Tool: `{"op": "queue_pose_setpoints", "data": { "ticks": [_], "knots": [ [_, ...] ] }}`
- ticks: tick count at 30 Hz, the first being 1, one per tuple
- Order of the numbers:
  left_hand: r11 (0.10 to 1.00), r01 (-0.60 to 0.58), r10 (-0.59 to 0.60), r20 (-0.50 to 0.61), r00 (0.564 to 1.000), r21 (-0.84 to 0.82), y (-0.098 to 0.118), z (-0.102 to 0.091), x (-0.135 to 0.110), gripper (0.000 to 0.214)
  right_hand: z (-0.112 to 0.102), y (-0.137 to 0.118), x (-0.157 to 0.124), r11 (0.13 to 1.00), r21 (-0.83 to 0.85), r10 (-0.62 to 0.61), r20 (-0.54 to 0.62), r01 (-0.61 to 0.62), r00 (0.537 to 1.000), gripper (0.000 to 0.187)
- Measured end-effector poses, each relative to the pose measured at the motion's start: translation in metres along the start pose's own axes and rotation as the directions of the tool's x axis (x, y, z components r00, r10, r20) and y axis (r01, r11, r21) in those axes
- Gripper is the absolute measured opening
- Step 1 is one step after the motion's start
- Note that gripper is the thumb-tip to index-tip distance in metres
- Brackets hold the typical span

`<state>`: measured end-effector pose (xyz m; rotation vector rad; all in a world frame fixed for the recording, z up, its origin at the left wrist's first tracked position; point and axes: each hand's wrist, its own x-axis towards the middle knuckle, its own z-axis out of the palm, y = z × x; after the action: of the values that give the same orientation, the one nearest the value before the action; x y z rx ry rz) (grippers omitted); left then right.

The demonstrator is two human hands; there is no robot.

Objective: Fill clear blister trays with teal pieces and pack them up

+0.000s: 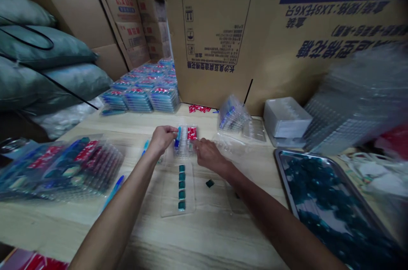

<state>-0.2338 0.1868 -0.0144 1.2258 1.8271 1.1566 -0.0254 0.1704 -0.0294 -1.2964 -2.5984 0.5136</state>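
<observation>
Head view: just beyond the tile-lined tray (170, 195), the clear pack (184, 143) lies on the bench (178, 244) between your hands. Your left hand's (162, 137) fingers appear to pinch its blue stick (177, 143); your right hand's (208, 154) curl below its red card (191, 133), grip unclear. It's probably light, slick, easily cracked; hold its rim.

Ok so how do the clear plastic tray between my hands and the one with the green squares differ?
The farther tray shows a red-and-white card and a slim blue item; the nearer tray carries one column of five green squares. Your left hand and right hand are at the farther tray, while neither is at the nearer tray. Both are clear plastic.
</observation>
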Motion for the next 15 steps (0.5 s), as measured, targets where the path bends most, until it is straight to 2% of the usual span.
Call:
{"op": "queue_pose_setpoints", "data": {
  "ticks": [4, 9, 12, 15],
  "knots": [
    [0.999, 0.039, -0.040, -0.006, 0.999, -0.019, 0.008, 0.001, 0.003, 0.022, -0.013, 0.006, 0.009, 0.986, 0.160, 0.038, 0.078, -0.050, 0.996, 0.028],
    [0.995, 0.101, -0.101, -0.025, 0.995, 0.006, 0.013, 0.008, 0.002, 0.022, -0.021, 0.012, 0.021, 0.956, 0.290, 0.023, 0.105, -0.053, 0.994, 0.024],
    [0.997, 0.071, -0.068, -0.097, 0.993, 0.031, 0.012, 0.015, -0.003, 0.022, -0.022, 0.012, 0.026, 0.910, 0.401, 0.059, 0.136, -0.109, 0.989, 0.017],
    [0.996, 0.029, -0.015, -0.165, 0.986, 0.080, 0.011, 0.021, -0.007, 0.019, -0.020, 0.009, 0.033, 0.819, 0.533, 0.143, 0.173, -0.215, 0.974, 0.004]
  ]
}}
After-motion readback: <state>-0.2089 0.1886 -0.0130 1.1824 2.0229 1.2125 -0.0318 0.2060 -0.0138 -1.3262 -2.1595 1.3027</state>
